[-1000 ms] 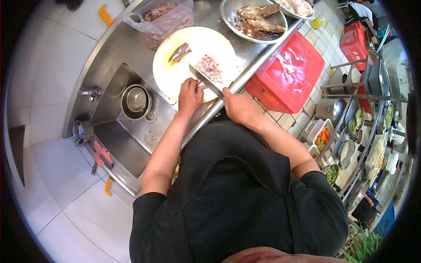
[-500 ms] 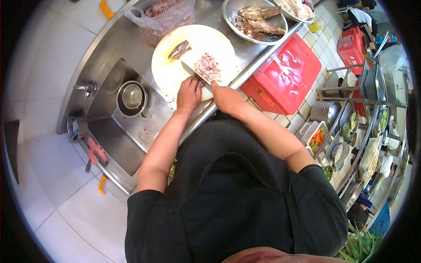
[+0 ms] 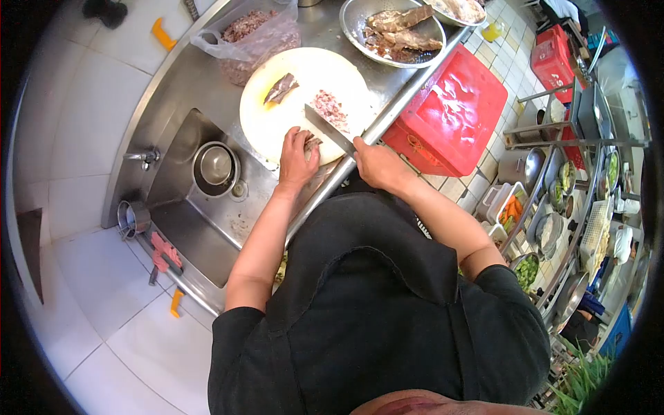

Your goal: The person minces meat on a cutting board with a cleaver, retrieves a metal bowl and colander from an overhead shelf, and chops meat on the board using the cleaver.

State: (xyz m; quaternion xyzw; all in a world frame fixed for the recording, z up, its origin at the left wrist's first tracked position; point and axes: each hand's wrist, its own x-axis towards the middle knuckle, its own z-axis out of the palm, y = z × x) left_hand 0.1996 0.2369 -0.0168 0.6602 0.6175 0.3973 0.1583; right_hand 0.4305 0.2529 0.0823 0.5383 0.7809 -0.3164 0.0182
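Note:
My right hand (image 3: 379, 166) grips the handle of a cleaver (image 3: 328, 127), whose blade lies across the round, pale cutting board (image 3: 263, 131). With my left hand (image 3: 297, 164) I hold a small piece of meat (image 3: 313, 143) against the board's near side, left of the blade. Chopped meat (image 3: 330, 106) forms a loose pile just beyond the blade. A larger dark chunk of meat (image 3: 281, 88) rests on the far left of the board, apart from both hands.
A plastic bag of chopped meat (image 3: 257, 47) stands behind the board. To its right is a metal bowl (image 3: 351, 31) with large meat pieces. A sink (image 3: 197, 256) with nested pots (image 3: 216, 166) lies left. A red lidded box (image 3: 463, 104) and loaded shelves (image 3: 553, 145) stand right.
The cleaver and my right hand have shifted slightly right, away from my left hand. My left fingers have opened a little, and the small meat piece beside them now shows.

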